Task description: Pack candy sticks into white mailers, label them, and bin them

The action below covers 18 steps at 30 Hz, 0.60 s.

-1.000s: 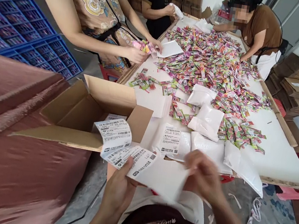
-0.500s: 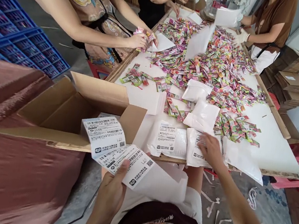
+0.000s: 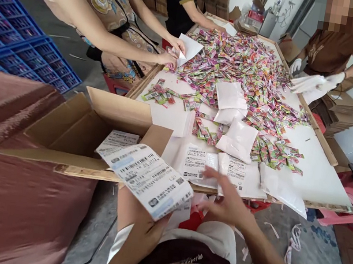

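Note:
My left hand is closed on a strip of printed shipping labels, which slants up to the left in front of the open carton. My right hand hovers past the table's front edge, right of the strip, fingers apart and nothing visible in them. Just beyond it lie two white mailer bags with labels stuck on, a left one and a right one. A plain white mailer bag rests at the right. More plain bags lie behind the labelled pair.
A heap of small colourful packets covers much of the white table. An open carton stands at the left, beside blue crates. Co-workers stand at the far left and right sides. Paper scraps litter the floor.
My right hand has come off the right labelled bag and moved left, uncovering its label. The label strip has shifted right. A white bag that was in the air now lies by the heap.

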Available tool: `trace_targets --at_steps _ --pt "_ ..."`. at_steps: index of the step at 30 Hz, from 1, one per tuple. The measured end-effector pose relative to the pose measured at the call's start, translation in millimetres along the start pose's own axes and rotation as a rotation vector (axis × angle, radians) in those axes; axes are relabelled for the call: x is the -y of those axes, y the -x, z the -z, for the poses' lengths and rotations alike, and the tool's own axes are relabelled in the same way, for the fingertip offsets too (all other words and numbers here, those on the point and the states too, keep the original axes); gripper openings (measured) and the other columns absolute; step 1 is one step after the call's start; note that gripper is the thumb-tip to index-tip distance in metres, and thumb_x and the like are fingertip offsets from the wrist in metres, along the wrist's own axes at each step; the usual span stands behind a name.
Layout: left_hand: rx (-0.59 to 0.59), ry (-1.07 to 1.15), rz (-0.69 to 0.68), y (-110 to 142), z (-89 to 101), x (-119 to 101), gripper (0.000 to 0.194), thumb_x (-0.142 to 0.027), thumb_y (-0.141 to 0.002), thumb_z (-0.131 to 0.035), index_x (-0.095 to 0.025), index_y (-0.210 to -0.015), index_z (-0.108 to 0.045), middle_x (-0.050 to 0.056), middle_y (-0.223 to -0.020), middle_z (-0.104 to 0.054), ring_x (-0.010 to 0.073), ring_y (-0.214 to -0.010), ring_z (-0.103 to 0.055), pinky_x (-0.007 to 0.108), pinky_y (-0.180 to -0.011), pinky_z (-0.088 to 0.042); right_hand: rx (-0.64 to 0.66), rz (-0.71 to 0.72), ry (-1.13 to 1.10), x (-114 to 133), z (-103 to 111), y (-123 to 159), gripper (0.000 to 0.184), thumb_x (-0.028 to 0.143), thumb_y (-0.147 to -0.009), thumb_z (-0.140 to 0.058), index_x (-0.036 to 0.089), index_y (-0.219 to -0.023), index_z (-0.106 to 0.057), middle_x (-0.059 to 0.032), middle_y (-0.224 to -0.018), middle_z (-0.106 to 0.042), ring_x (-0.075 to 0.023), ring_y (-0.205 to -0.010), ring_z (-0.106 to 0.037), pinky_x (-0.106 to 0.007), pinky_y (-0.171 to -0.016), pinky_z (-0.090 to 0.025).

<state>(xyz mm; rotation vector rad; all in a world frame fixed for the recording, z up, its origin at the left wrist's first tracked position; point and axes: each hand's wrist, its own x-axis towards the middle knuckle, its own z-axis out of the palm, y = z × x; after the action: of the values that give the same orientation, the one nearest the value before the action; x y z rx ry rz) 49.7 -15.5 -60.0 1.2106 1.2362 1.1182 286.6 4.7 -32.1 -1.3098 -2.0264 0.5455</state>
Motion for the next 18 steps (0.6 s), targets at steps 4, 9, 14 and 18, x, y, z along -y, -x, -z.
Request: trace_targets --at_steps 4,9,14,18 --pt "0.06 0.136 0.148 -0.4 2.4 7.2 0.036 -0.027 -0.054 -0.089 -0.026 -0.089 -0.079 0.009 -0.118 -0.074 0.0421 -0.143 -0.035 0.053 -0.117 -0.03 0.018 0.241 -0.199 39.2 -14.6 -3.4 0.026 0.024 -0.096 -0.055 0.024 -0.122 -0.059 -0.0058 -0.107 -0.071 -0.0171 -0.098 -0.065 -0.034 -0.09 -0.05" --pt "0.105 0.605 0.418 -1.4 3.6 -14.5 0.052 -0.048 -0.066 -0.081 -0.02 -0.109 -0.076 0.013 -0.121 -0.073 0.0423 -0.13 -0.053 0.055 -0.11 -0.041 -0.071 0.347 -0.142 36.2 -31.7 -0.7 0.011 0.019 -0.097 -0.052 0.021 -0.096 -0.064 -0.0047 -0.091 -0.071 -0.0157 -0.093 -0.065 -0.032 -0.089 -0.051" --pt "-0.155 0.75 0.487 -14.6 -9.2 -35.9 0.049 -0.038 -0.08 -0.07 -0.013 -0.122 -0.068 0.015 -0.12 -0.074 0.0373 -0.127 -0.057 0.054 -0.108 -0.044 -0.122 0.179 -0.256 33.9 -8.2 9.7 0.013 0.018 -0.095 -0.053 0.02 -0.086 -0.061 -0.0071 -0.096 -0.066 -0.0164 -0.096 -0.063 -0.031 -0.085 -0.052" --pt "-0.083 0.788 0.568 -17.3 -18.2 -40.8 0.047 -0.039 -0.084 -0.067 -0.012 -0.122 -0.069 0.015 -0.123 -0.072 0.0367 -0.132 -0.052 0.051 -0.11 -0.042 -0.051 0.003 -0.319 28.2 1.7 9.5 0.039 0.025 -0.092 -0.063 0.024 -0.13 -0.052 -0.0072 -0.115 -0.068 -0.0175 -0.109 -0.064 -0.034 -0.093 -0.052"
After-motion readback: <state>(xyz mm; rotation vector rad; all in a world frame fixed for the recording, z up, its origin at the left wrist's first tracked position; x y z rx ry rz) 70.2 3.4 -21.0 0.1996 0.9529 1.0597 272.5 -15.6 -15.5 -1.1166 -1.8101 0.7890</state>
